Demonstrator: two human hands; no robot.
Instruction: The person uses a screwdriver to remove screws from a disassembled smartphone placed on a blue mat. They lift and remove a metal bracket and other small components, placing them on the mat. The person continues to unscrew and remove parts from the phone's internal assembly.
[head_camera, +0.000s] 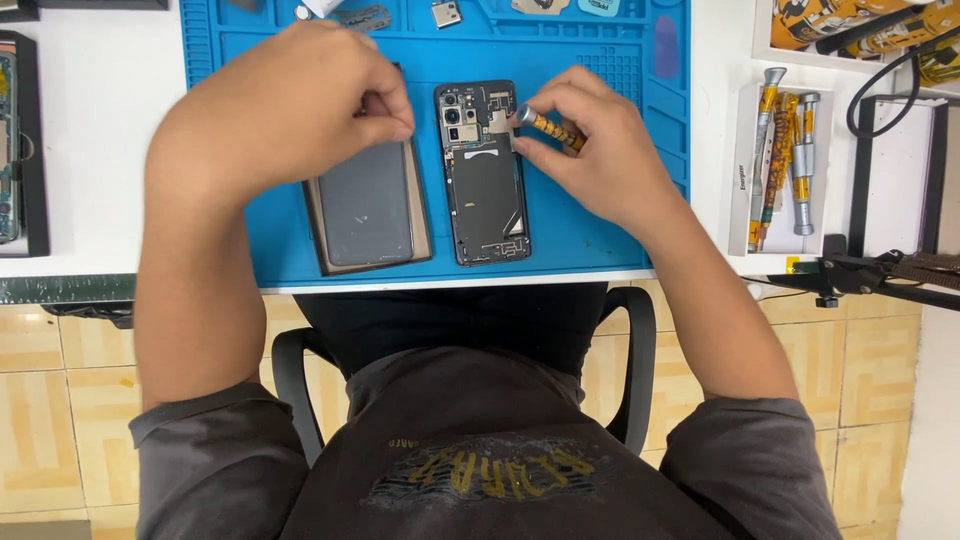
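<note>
An opened smartphone (484, 190) with its back removed lies on a blue work mat (590, 230), inner parts exposed. Left of it rests the removed back cover (368, 210), dark grey with a tan rim. My right hand (600, 145) grips a small yellow-and-silver screwdriver (548, 125), its silver end over the phone's upper right corner. My left hand (290, 110) hovers above the top of the back cover, fingertips pinched together; whether they pinch anything is hidden.
Several yellow-and-silver screwdrivers (785, 150) lie in a white tray on the right. Small metal parts (446, 13) sit at the mat's far edge. A dark framed device (12, 140) is at the left, a black stand (880, 270) at the right. A black chair (630, 350) is below.
</note>
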